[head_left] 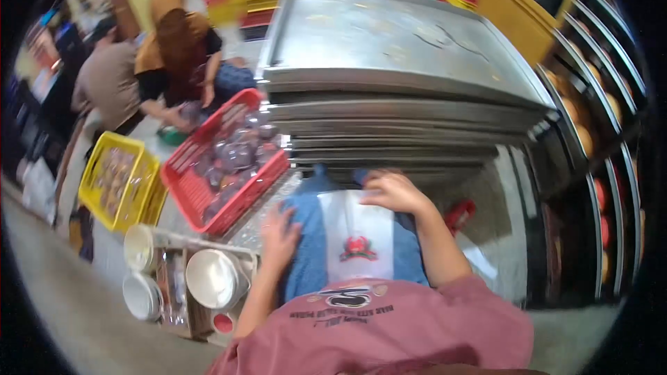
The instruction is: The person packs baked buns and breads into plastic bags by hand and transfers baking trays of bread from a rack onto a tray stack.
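Note:
A white plastic bag with a red printed emblem (pixel 358 236) lies flat on my lap, over blue trousers (pixel 304 264). At the bag's upper right edge is my right hand (pixel 394 191), its fingers bent together over the rim. My left hand (pixel 279 232) rests to the left of the bag on the trousers, fingers apart, slightly blurred, with nothing visible in it. Just beyond my knees stands a tall stack of metal trays (pixel 389 83).
A red crate (pixel 184 187) of wrapped items is at the left, beside yellow crates (pixel 94 167) and white buckets (pixel 212 279). Two people sit at the upper left, one reaching near the red crate. A rack of buns (pixel 577 160) stands right.

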Demonstrator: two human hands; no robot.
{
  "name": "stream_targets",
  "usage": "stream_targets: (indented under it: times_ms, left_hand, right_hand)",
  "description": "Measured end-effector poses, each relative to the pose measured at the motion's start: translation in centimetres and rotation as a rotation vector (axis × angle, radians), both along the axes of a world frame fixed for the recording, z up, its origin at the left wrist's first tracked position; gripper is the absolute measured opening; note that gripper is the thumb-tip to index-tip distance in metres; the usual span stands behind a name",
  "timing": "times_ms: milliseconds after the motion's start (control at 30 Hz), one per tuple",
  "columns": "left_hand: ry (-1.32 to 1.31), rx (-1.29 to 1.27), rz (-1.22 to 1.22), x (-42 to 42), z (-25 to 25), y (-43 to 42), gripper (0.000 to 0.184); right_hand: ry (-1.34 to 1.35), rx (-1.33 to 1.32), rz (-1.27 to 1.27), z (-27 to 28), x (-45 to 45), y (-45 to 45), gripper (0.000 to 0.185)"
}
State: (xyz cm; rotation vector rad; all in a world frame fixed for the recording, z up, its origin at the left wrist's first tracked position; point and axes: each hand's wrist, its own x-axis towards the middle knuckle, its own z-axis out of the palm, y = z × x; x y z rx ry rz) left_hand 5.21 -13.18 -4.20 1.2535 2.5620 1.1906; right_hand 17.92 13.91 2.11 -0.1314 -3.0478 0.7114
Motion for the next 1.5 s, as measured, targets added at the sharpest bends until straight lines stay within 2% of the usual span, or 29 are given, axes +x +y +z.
stream_targets:
  times_ms: [100,167,200,267,333,367,467,533,600,633,733,767,1000,1067,1133,1167,1200,1233,1267,1300,1333,1367,1400,1467,1500]
  left_hand:
    - [-0.006,0.119,0.04,1.5,-0.1,2.5,0.051]
    - [0.05,0.075,0.106,1.7,1.7,3.5,0.057]
    - [0.05,0.078,0.123,1.2,2.6,3.9,0.057]
    - [0.152,0.203,0.082,-0.7,4.8,4.9,0.059]
    - [0.155,0.285,0.12,-2.8,7.2,6.1,0.064]
    - [0.242,0.339,0.106,-3.9,8.8,6.8,0.065]
    - [0.416,0.374,0.105,-6.8,13.0,9.1,0.063]
    - [0.503,0.355,0.115,-8.3,15.1,10.3,0.061]
    - [0.684,0.192,0.12,-9.5,16.7,11.2,0.057]
    - [0.703,0.296,0.14,-9.7,17.1,11.6,0.049]
    - [0.797,0.304,0.152,-11.3,17.5,12.1,0.041]
    - [0.803,0.409,0.156,-11.5,17.4,12.7,0.036]
    - [0.821,0.377,0.239,-9.3,17.3,11.8,0.033]
    - [0.664,0.485,0.214,-6.9,16.6,9.5,0.033]
    - [0.463,0.093,0.129,-5.3,13.9,5.3,0.027]
    - [0.375,-0.198,0.004,-4.3,13.3,3.1,0.019]
    - [0.256,-0.313,-0.032,-3.1,11.7,1.0,0.021]
    - [0.173,-0.537,-0.153,-2.4,9.4,-1.9,0.023]
    - [-0.014,-0.841,-0.197,-0.3,9.7,-3.8,0.029]
    - [-0.181,-1.014,-0.318,1.3,9.3,-5.5,0.03]
    - [-0.316,-0.985,-0.455,2.6,7.5,-7.7,0.029]
    - [-0.4,-0.97,-0.491,4.3,5.9,-9.6,0.028]
    - [-0.389,-1.05,-0.502,6.1,6.1,-10.3,0.028]
    - [-0.591,-1.138,-0.494,8.0,6.8,-10.6,0.029]
    - [-0.596,-1.139,-0.484,8.7,7.5,-10.6,0.029]
  right_hand:
    - [0.104,-0.114,0.026,-0.4,0.9,-0.3,0.033]
    - [0.338,-0.309,-0.147,0.1,2.5,-0.2,0.024]
    - [0.335,-0.309,-0.13,0.6,3.3,0.1,0.024]
    - [0.577,-0.216,-0.344,1.7,4.9,0.5,0.022]
    - [0.707,-0.184,-0.484,2.6,6.5,1.5,0.021]
    - [0.743,-0.208,-0.532,3.3,7.2,1.9,0.02]
    - [0.784,-0.267,-0.579,3.5,8.7,3.2,0.016]
    - [0.763,-0.195,-0.568,3.7,9.2,3.0,0.016]
    - [0.742,-0.126,-0.566,3.7,9.6,3.0,0.015]
    - [0.731,-0.123,-0.583,3.5,9.9,3.1,0.014]
    - [0.72,-0.133,-0.598,3.3,10.3,3.6,0.012]
    - [0.703,-0.146,-0.614,3.3,10.4,3.6,0.011]
    - [0.719,-0.185,-0.569,3.0,9.4,3.5,0.008]
    - [0.733,-0.22,-0.547,2.3,9.0,3.3,0.008]
    - [0.714,-0.419,-0.521,1.6,8.4,2.6,0.008]
    - [0.709,-0.436,-0.51,1.4,7.9,2.0,0.009]
    - [0.707,-0.457,-0.506,0.8,7.6,1.7,0.009]
    - [0.701,-0.457,-0.481,0.1,7.2,1.5,0.009]
    - [0.694,-0.458,-0.452,-0.4,6.9,1.3,0.009]
    - [0.664,-0.494,-0.458,-0.9,6.5,1.0,0.009]
    - [0.653,-0.52,-0.441,-1.3,6.2,0.7,0.009]
    - [0.652,-0.51,-0.428,-1.6,5.7,0.4,0.009]
    - [0.655,-0.496,-0.417,-1.9,5.3,0.1,0.009]
    - [0.668,-0.481,-0.392,-2.1,4.8,-0.1,0.009]
    - [0.69,-0.446,-0.381,-2.2,4.8,-0.1,0.01]
